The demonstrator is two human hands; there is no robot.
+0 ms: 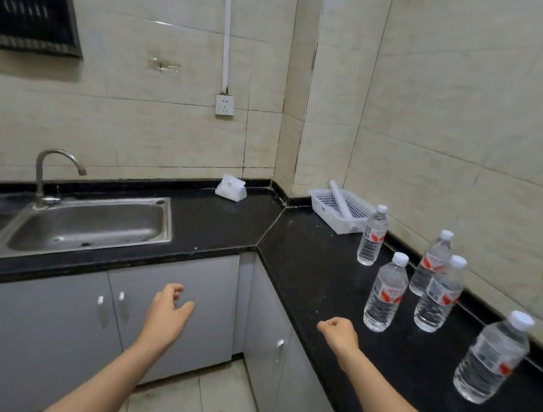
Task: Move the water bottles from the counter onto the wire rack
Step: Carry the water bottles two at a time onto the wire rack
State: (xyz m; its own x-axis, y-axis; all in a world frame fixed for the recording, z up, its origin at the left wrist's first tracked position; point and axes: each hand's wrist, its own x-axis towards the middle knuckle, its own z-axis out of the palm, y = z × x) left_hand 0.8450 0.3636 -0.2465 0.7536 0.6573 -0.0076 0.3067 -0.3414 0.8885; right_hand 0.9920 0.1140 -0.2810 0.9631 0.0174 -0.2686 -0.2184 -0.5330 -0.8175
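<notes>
Head view, downward over counter [324, 264]

The person's two forearms are bare from the frame's lower edge up to the wrists, with no sleeves, and the left hand [165, 309] and right hand [339, 332] wear no gloves, rings, watch or bands.

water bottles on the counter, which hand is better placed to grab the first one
Right, most likely. The right hand hovers over the counter edge near the closest water bottle; the left hand hangs before the cabinet doors, away from all five.
</notes>
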